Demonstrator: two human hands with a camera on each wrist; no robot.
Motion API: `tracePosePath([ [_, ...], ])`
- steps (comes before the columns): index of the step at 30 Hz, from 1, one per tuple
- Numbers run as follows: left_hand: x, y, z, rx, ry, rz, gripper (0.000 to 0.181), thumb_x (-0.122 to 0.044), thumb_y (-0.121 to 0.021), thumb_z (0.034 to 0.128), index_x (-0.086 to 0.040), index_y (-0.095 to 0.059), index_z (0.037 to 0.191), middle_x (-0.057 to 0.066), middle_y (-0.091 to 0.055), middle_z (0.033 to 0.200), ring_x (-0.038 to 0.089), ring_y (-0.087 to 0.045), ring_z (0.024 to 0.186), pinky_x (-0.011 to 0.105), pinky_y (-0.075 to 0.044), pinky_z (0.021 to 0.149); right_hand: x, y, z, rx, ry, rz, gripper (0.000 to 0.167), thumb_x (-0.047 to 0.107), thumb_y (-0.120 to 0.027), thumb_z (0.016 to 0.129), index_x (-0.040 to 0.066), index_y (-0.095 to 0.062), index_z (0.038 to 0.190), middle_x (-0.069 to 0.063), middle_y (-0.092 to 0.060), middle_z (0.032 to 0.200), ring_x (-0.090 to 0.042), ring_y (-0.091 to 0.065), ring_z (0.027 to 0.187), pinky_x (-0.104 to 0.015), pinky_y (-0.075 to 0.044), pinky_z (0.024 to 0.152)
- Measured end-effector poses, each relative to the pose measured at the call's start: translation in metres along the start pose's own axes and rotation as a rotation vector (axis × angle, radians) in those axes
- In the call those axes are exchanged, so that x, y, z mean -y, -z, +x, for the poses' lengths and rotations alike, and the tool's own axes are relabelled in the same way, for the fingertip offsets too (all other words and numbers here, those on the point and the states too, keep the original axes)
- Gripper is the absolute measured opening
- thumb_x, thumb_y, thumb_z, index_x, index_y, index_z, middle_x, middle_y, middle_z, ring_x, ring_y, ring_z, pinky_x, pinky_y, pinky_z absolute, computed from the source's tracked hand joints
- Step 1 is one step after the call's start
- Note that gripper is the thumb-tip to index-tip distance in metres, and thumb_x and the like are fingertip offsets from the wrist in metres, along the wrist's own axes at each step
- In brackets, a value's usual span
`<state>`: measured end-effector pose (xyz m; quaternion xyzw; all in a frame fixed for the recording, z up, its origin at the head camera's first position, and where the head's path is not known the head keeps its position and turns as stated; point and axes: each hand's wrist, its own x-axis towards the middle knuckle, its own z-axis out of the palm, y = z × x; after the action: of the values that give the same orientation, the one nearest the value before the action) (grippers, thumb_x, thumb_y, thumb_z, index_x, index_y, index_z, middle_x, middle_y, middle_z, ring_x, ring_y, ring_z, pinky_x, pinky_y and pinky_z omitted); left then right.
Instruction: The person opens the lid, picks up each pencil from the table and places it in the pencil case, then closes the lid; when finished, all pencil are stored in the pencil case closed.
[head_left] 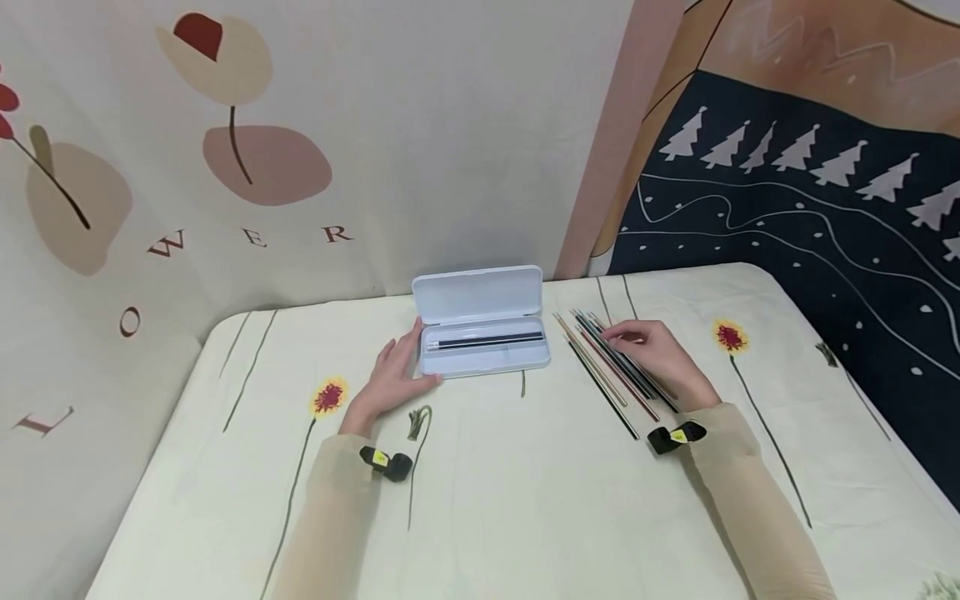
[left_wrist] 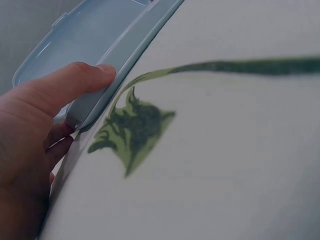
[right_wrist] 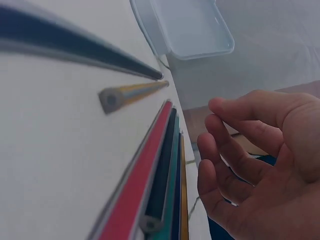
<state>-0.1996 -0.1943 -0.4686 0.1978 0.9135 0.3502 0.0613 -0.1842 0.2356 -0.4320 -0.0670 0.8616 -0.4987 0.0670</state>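
Note:
A pale blue pencil case (head_left: 465, 363) lies with its lid raised, and a few dark pencils (head_left: 487, 341) lie lengthwise inside. At its left end my left hand (head_left: 392, 377) grips the case, the thumb (left_wrist: 82, 80) on the front rim and the other fingers by the side, partly hidden. To the right of the case lies a loose spread of several coloured pencils (head_left: 603, 388). Just over them is my right hand (head_left: 660, 354), its fingers loosely bent and holding nothing. The right wrist view shows a red pencil (right_wrist: 142, 172) and a yellow pencil (right_wrist: 135, 93) beside that hand.
A white cloth (head_left: 510, 492) with printed flowers covers the table. Behind it hangs a pale printed curtain (head_left: 450, 167), and a dark cloth with white trees (head_left: 787, 217) hangs at the right.

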Motion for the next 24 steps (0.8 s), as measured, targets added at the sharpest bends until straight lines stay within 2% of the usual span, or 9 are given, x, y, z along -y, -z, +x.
tracePosePath([
  [7, -0.003, 0.002, 0.0, 0.004, 0.006, 0.0, 0.1, -0.033, -0.071, 0.085, -0.003, -0.006, 0.155, 0.015, -0.015, 0.159, 0.031, -0.015, 0.144, 0.045, 0.001, 0.117, -0.004, 0.009, -0.007, -0.01, 0.022, -0.04, 0.026, 0.008, -0.056, 0.097, -0.004, -0.066, 0.117, -0.021, -0.061, 0.12, -0.029, -0.054, 0.103, -0.029, -0.046, 0.082],
  [15, -0.001, 0.001, 0.0, 0.001, 0.008, -0.001, 0.1, -0.033, -0.071, 0.0849, -0.004, -0.006, 0.155, 0.016, -0.016, 0.159, 0.032, -0.015, 0.144, 0.044, 0.001, 0.117, -0.011, 0.014, -0.012, -0.016, -0.009, -0.07, 0.026, 0.009, -0.056, 0.097, -0.007, -0.064, 0.117, -0.023, -0.062, 0.116, -0.029, -0.055, 0.097, -0.033, -0.045, 0.084],
  [20, -0.001, 0.0, -0.001, 0.001, 0.007, -0.005, 0.1, -0.032, -0.071, 0.0847, -0.004, -0.006, 0.155, 0.015, -0.015, 0.159, 0.031, -0.016, 0.144, 0.044, 0.001, 0.117, -0.018, 0.018, -0.015, -0.032, -0.033, -0.081, 0.026, 0.007, -0.057, 0.096, -0.007, -0.064, 0.117, -0.024, -0.062, 0.116, -0.026, -0.056, 0.095, -0.025, -0.046, 0.08],
  [24, -0.001, -0.001, -0.001, -0.003, 0.006, -0.006, 0.1, -0.033, -0.071, 0.0847, -0.004, -0.006, 0.155, 0.015, -0.016, 0.159, 0.031, -0.016, 0.144, 0.043, 0.001, 0.117, -0.022, 0.02, -0.016, -0.015, -0.032, -0.065, 0.027, 0.005, -0.057, 0.095, -0.009, -0.063, 0.118, -0.025, -0.062, 0.114, -0.024, -0.057, 0.092, -0.021, -0.046, 0.075],
])
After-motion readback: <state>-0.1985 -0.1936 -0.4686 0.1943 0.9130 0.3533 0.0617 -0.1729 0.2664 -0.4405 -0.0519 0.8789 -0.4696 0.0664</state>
